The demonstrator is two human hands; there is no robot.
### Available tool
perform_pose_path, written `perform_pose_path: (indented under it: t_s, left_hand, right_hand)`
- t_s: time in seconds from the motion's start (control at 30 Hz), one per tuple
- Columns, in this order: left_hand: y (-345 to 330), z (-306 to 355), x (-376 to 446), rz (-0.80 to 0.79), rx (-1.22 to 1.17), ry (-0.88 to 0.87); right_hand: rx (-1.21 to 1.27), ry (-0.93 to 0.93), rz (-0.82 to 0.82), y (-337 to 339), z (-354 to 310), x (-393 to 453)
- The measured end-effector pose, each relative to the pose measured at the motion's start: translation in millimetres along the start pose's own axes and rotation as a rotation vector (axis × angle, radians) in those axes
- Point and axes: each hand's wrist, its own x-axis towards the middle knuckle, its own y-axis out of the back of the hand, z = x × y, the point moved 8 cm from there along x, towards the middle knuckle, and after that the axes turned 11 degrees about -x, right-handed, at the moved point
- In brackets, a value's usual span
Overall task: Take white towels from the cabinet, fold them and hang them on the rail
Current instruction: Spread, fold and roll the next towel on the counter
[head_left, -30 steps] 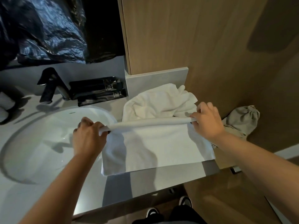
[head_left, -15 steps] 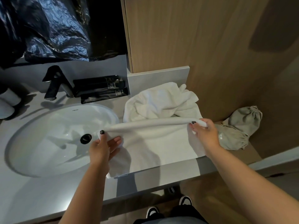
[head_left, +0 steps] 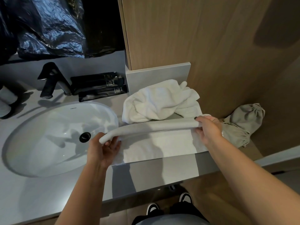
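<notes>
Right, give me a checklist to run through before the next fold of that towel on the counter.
1. Left hand grips the left end of the towel: ok.
2. Right hand grips the right end: ok.
3. Folded edge runs straight between the hands: not ok, it droops toward the left end.
4. Towel lies fully on the counter: not ok, its left end reaches over the rim of the sink.
5. Crumpled towel behind stays out of the fold: ok, it lies apart.
6. Rail within reach for hanging: cannot tell, none in view.
</notes>
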Motion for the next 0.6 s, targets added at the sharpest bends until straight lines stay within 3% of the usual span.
perform_pose_path:
  t_s: [0.1, 0.27, 0.37, 0.53, 0.6]
  left_hand:
    - [7.1, -0.3, 1.7, -0.111, 0.006, 0.000]
    - [9.7, -1.3, -3.0, -0.175, 0.068, 0.003]
    - [13.6, -18.3, -12.2, -0.173, 0.015, 0.112]
    - [-10.2, -67.9, -41.3, -0.430, -0.171, 0.360]
    - [-23.6, -88.6, -47.2, -0.439, -0.153, 0.419]
  right_hand:
    - [0.079, 0.025, -0.018, 12.0, 11.9, -7.3]
    - [0.210, -0.087, -0.086, 22.4, 36.7, -17.9]
    - [0.240, -0.101, -0.122, 19.9, 37.3, -16.6]
    - [0.223, -0.118, -0.124, 21.4, 40.7, -11.9]
    - [0.210, -0.120, -0.128, 22.4, 42.9, -9.9]
